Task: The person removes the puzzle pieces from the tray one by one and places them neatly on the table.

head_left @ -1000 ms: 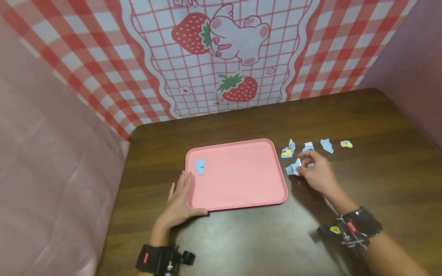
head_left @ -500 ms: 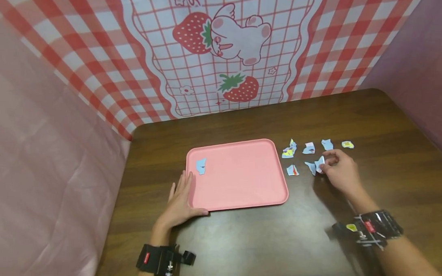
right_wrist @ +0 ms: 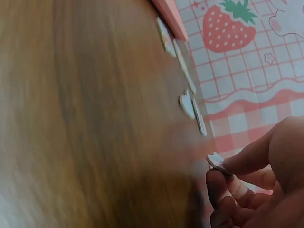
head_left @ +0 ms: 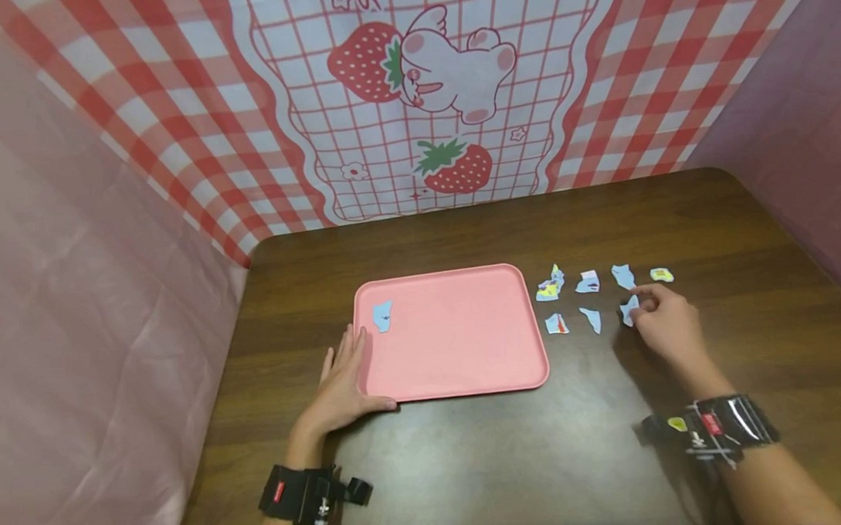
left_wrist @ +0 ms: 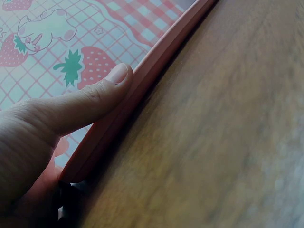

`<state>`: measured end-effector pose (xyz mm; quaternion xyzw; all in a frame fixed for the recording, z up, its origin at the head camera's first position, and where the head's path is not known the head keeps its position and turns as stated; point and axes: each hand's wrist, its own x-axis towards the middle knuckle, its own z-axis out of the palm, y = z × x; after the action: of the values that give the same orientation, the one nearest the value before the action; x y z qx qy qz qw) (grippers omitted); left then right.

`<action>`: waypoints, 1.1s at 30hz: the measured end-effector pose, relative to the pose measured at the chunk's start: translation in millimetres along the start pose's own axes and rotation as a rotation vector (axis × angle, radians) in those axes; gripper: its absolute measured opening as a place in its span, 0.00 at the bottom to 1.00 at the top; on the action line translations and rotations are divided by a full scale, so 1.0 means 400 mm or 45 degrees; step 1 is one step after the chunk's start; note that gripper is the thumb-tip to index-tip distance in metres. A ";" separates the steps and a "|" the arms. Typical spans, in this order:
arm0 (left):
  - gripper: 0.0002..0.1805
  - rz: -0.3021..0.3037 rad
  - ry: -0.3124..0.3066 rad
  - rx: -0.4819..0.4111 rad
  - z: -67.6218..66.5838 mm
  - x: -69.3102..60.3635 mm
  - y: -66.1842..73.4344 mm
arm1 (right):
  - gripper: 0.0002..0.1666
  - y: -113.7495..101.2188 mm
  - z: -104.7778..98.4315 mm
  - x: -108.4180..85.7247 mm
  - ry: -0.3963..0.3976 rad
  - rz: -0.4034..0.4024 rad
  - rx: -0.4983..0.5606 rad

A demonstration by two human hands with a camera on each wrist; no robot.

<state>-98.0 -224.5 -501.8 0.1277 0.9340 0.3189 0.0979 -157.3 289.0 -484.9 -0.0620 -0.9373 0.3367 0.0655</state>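
My right hand pinches a small light-blue irregular puzzle piece at the right of the table; in the right wrist view the piece sits between thumb and fingertips. Close behind it lies another pale-blue piece. My left hand rests against the front left corner of the pink tray. Its fingers lie along the left rim and its thumb along the front edge. The left wrist view shows the thumb touching the tray's rim. One blue piece lies inside the tray, upper left.
Right of the tray lie several more pieces: a yellow-and-blue one, a pink-and-blue one, a small yellow one, one with a red mark and a narrow blue one. A checkered strawberry cloth hangs behind the wooden table.
My right hand has moved right with the pinched puzzle piece, away from the red-marked piece and the narrow blue one, which now show fully. My left hand and the tray have stayed put.
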 end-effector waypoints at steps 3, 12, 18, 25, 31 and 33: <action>0.75 0.000 0.001 0.006 0.001 -0.002 0.000 | 0.20 0.013 -0.002 0.006 -0.011 -0.009 -0.056; 0.75 -0.009 0.006 0.010 0.003 -0.004 -0.002 | 0.23 0.029 -0.008 0.013 -0.059 0.026 -0.171; 0.75 -0.009 0.005 -0.003 0.003 -0.004 -0.001 | 0.24 0.025 -0.006 0.012 -0.056 0.022 -0.211; 0.75 -0.022 -0.005 0.003 0.001 -0.001 0.002 | 0.23 0.019 -0.012 0.012 -0.054 0.036 -0.209; 0.75 -0.013 0.000 0.015 0.002 0.002 -0.001 | 0.21 -0.031 0.014 0.010 0.044 -0.007 -0.167; 0.75 -0.011 0.003 0.019 0.002 0.002 -0.003 | 0.20 -0.061 0.038 0.008 0.087 -0.065 -0.140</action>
<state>-98.6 -224.6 -503.1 0.1239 0.9370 0.3118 0.0972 -164.9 261.2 -480.7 -0.0532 -0.9528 0.2807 0.1024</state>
